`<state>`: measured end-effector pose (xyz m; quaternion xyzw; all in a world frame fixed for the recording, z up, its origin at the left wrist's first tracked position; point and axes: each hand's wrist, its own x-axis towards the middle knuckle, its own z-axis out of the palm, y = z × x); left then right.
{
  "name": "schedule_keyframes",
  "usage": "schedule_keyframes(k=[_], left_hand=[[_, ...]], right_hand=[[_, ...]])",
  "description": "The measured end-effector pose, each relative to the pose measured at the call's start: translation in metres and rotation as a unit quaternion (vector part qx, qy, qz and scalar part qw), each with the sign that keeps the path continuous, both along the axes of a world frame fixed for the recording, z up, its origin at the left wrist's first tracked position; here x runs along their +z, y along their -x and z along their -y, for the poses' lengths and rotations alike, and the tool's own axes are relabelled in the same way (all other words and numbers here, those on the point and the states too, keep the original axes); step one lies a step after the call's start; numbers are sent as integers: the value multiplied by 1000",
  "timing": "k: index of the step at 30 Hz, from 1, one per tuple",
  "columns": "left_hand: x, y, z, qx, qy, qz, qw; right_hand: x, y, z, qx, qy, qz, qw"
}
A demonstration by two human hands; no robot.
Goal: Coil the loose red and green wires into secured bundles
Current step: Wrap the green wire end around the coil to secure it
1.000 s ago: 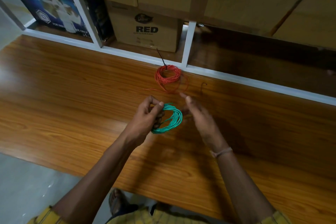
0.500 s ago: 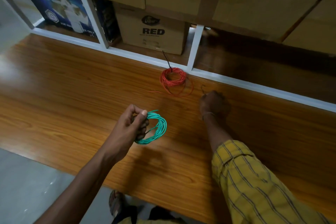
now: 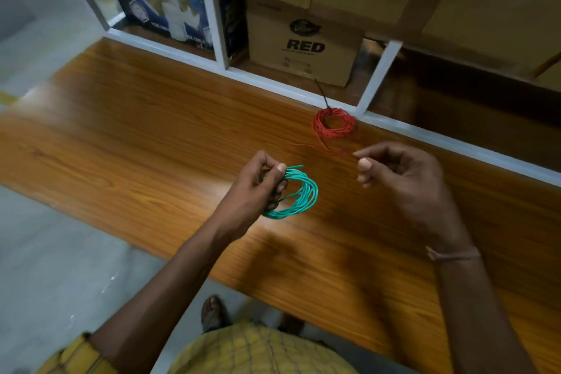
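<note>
Head view, looking down over a wooden tabletop (image 3: 127, 136). Left hand (image 3: 258, 188) is up off the surface, thumb and fingers clamped on one side of the green wire coil (image 3: 296, 196), which hangs out to the right of the grip with a short loose end poking up beside the thumbnail. Right hand (image 3: 400, 173) hovers just to the right, apart from the green coil, thumb and forefinger pressed together; whether anything thin sits in that pinch, I cannot tell, the frame is too soft there. Beyond both hands, the red wire coil (image 3: 334, 124) lies flat on the table near the white frame rail (image 3: 455, 143), a dark tie (image 3: 321, 92) sticking up from its far edge and a loose red strand trailing out toward the right fingertips. Behind the rail, a cardboard box (image 3: 303, 48) printed RED sits on the shelf. A band (image 3: 452, 253) circles the right wrist.
</note>
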<state>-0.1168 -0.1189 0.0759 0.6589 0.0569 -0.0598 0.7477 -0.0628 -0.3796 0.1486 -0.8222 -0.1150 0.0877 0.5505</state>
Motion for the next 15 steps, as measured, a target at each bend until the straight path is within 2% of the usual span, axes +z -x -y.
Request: schedule_keyframes(k=[3, 7, 10, 15], left_hand=[[2, -2, -13, -8, -1, 3, 1000], [4, -8, -25, -10, -22, 6, 1000], [7, -11, -32, -22, -51, 14, 998], [12, -14, -43, -36, -110, 36, 993]], right_hand=[[34, 20, -19, 77, 53, 35, 995], [42, 25, -47, 138, 141, 83, 977], [36, 24, -66, 142, 189, 118, 964], [15, 21, -97, 92, 212, 177, 957]])
